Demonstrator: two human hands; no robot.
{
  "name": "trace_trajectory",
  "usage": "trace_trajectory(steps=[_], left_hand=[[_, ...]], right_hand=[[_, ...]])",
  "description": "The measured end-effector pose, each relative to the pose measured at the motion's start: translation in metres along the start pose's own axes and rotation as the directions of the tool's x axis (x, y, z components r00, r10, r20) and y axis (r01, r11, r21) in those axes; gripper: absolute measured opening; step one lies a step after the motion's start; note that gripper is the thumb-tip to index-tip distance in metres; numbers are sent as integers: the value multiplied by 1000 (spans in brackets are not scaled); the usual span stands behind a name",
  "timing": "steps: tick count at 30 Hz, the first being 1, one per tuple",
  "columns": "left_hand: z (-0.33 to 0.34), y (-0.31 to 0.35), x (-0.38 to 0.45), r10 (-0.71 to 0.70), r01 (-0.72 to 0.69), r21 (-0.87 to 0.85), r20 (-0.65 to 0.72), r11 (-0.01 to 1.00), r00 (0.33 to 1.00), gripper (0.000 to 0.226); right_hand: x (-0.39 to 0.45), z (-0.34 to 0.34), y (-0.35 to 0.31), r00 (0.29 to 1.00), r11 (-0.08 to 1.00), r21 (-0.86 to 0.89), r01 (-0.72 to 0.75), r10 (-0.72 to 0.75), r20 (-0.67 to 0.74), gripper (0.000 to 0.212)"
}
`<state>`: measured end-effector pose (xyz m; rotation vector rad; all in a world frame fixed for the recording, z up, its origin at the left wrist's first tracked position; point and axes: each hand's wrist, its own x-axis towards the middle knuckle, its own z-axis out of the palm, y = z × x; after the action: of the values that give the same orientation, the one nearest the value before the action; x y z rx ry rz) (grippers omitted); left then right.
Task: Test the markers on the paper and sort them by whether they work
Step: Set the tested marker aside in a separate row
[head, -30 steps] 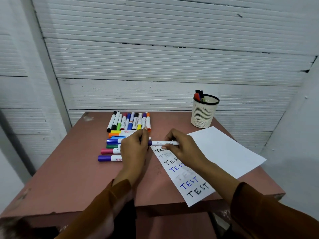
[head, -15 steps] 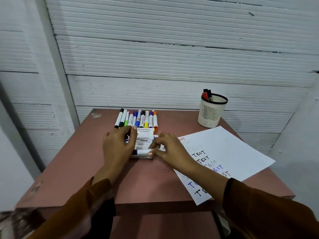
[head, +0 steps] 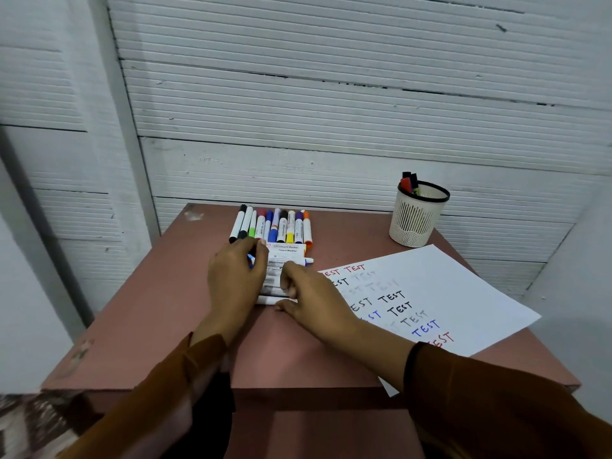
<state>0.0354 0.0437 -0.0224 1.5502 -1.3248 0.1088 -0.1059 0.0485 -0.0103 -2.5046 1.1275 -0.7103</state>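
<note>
Two hands close on one small stack of markers (head: 281,270) lying crosswise on the table (head: 159,309), long axes running left to right, just in front of a second row of markers (head: 275,226) that point away from the person; the left hand (head: 236,276) cups the stack's left ends, fingers curved over them, and the right hand (head: 311,299) presses in from the right with fingers curled, thumb low by the nearest marker (head: 270,300); whether either truly grips one I cannot tell. That nearest marker lies between both thumbs, equally close to each. The paper (head: 430,286), covered in TEST words, sits to the right, under the right wrist; a cup (head: 415,220) holding a few markers stands well beyond it. Squaring the stack looks like the step in hand.
</note>
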Motion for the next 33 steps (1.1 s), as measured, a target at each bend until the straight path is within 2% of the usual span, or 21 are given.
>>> trace_trajectory(steps=[2,4,7,10,13,19,23,28,31,33], left_hand=[[6,-1,-2,8,-8,-21,-11,1000,1000,35],[9,0,-4,87,-87,-10,-22,996,996,37],[12,3,-9,264,-263,61,-4,963,965,31],[16,2,-10,327,-327,109,21,939,945,28],[18,1,-10,331,-332,132,30,934,943,28],[19,-1,-10,344,-345,156,36,926,938,28],[19,-1,-10,346,-346,162,29,924,938,29],[19,0,-9,344,-348,156,50,925,938,28],[19,0,-10,347,-353,145,66,924,935,28],[18,2,-10,356,-365,144,85,920,931,29]], right_hand=[[4,-5,3,999,999,52,5,-3,-44,19],[13,-15,10,991,994,108,0,15,-136,9],[38,-29,34,974,994,18,-106,108,-201,17],[57,-34,61,973,960,-170,-224,210,-98,31],[65,-30,74,961,897,-364,-252,276,16,41],[77,-16,78,934,858,-435,-273,345,94,50],[83,-14,82,912,891,-197,-409,391,-121,40],[81,-11,87,914,895,-188,-405,393,-101,28],[77,-19,94,821,849,67,-525,525,-223,23],[70,-26,102,723,765,319,-560,639,-263,8]])
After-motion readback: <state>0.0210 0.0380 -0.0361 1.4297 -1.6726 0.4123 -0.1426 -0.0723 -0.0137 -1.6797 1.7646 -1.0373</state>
